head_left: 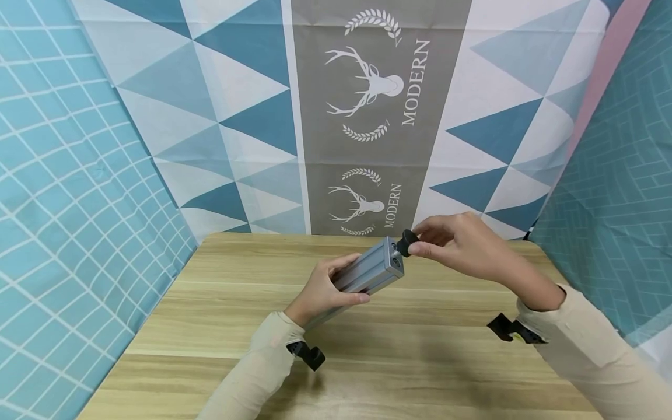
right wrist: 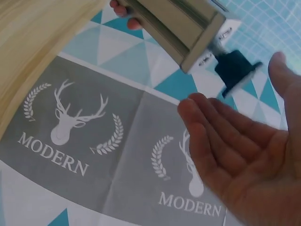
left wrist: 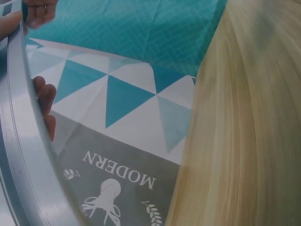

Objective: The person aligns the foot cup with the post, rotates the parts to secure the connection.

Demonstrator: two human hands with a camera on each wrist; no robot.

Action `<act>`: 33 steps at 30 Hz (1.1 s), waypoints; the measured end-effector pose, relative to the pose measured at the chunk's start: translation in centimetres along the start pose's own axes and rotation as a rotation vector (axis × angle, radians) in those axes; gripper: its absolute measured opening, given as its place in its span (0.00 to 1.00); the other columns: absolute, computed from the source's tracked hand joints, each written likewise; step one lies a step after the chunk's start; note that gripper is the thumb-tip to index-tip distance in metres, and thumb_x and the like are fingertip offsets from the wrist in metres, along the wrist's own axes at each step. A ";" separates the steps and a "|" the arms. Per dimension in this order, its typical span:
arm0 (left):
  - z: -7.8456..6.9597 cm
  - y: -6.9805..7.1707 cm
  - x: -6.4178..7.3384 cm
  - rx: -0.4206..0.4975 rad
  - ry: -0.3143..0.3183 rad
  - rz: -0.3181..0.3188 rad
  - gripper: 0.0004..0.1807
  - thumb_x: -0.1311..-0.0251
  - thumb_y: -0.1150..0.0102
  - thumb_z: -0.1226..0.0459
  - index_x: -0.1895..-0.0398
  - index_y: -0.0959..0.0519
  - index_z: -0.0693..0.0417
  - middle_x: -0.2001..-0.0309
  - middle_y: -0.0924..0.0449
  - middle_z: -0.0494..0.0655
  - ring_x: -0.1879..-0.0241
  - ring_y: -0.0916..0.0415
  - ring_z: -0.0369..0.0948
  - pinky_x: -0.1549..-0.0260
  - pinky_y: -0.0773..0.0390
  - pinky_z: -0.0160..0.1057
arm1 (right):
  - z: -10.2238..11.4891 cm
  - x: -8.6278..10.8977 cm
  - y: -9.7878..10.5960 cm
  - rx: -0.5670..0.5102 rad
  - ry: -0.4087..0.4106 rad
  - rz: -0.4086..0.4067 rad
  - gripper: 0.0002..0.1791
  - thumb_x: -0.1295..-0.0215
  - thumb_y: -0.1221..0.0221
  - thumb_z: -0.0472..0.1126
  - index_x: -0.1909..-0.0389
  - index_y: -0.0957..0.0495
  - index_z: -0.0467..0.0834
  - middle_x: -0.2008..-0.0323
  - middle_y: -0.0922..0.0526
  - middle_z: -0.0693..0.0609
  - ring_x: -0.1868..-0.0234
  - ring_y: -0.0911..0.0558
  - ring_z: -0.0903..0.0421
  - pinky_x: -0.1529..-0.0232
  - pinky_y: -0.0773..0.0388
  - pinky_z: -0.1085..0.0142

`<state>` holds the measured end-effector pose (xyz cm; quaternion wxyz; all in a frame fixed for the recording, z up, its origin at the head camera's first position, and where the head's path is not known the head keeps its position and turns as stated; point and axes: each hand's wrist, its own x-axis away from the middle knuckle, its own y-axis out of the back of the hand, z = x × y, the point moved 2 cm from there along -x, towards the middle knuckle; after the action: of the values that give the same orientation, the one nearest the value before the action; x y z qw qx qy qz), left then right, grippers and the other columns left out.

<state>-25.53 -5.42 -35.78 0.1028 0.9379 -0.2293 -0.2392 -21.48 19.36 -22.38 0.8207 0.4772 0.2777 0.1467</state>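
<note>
My left hand [head_left: 331, 289] grips a silver-grey square metal leg [head_left: 370, 267], thumb on the near side and fingers round the far side. The leg is tilted, its capped end up and to the right; its lower end is hidden behind the left hand and sleeve. A black screw-in levelling foot [right wrist: 235, 70] sticks out of that end on a short metal stem. Around the foot is my right hand [head_left: 459, 245]. In the right wrist view, its fingers are loosely bent, with a gap between them and the foot.
Below the hands lies a wood-grain table [head_left: 420, 361]. A patterned cloth [head_left: 252, 116] with deer prints hangs behind it, and teal tiled-print sheets [head_left: 63, 192] flank both sides. Black camera mounts [head_left: 307, 353] sit on both wrists.
</note>
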 end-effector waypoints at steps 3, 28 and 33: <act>-1.3 0.1 0.2 0.014 0.006 0.001 0.37 0.59 0.27 0.72 0.39 0.26 0.60 0.50 0.19 0.54 0.58 0.23 0.40 0.60 0.26 0.39 | -0.1 0.0 0.5 0.003 0.056 0.051 0.26 0.39 0.36 0.49 0.41 0.25 0.44 0.50 0.17 0.51 0.53 0.17 0.53 0.54 0.23 0.51; 0.8 0.2 -0.3 -0.001 -0.012 -0.018 0.39 0.59 0.24 0.57 0.38 0.25 0.48 0.49 0.19 0.48 0.57 0.23 0.43 0.60 0.25 0.41 | 0.2 -0.4 0.0 0.008 0.078 0.002 0.14 0.34 0.40 0.45 0.52 0.19 0.43 0.68 0.16 0.59 0.68 0.20 0.66 0.65 0.23 0.65; 0.9 0.1 -0.2 0.001 -0.026 -0.004 0.38 0.58 0.24 0.59 0.38 0.25 0.48 0.49 0.19 0.47 0.57 0.22 0.42 0.60 0.25 0.40 | 0.0 -0.3 -0.3 0.002 0.010 0.032 0.17 0.32 0.43 0.50 0.53 0.18 0.43 0.67 0.15 0.57 0.68 0.19 0.63 0.65 0.22 0.62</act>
<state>-26.12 -5.48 -36.47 0.0987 0.9352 -0.2291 -0.2512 -21.74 19.04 -22.51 0.8164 0.4817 0.2742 0.1620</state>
